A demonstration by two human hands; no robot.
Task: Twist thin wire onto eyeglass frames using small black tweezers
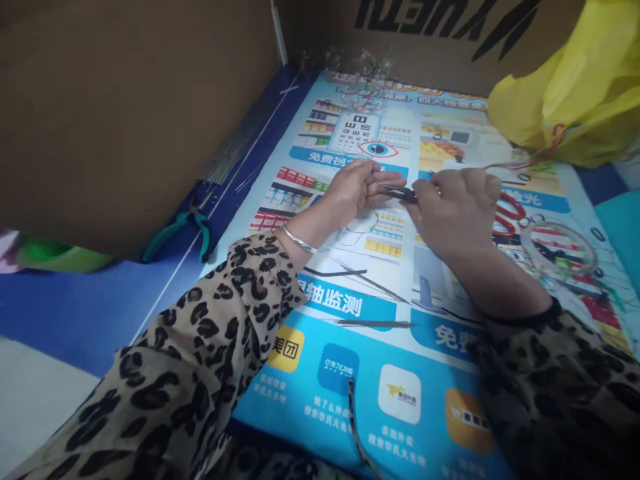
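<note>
Blue poster sheet (360, 427) beside cardboard (125, 120)

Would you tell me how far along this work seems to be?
Nothing shown is clearly finished. Under way: the right hand holds a dark tool at the left hand's fingers. Thin dark strips lie loose on the poster, so some may be left.

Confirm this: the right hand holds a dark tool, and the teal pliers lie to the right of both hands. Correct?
Wrong side: the teal pliers lie to the left of both hands, as the head view shows. The right hand does hold a dark tool.
</note>
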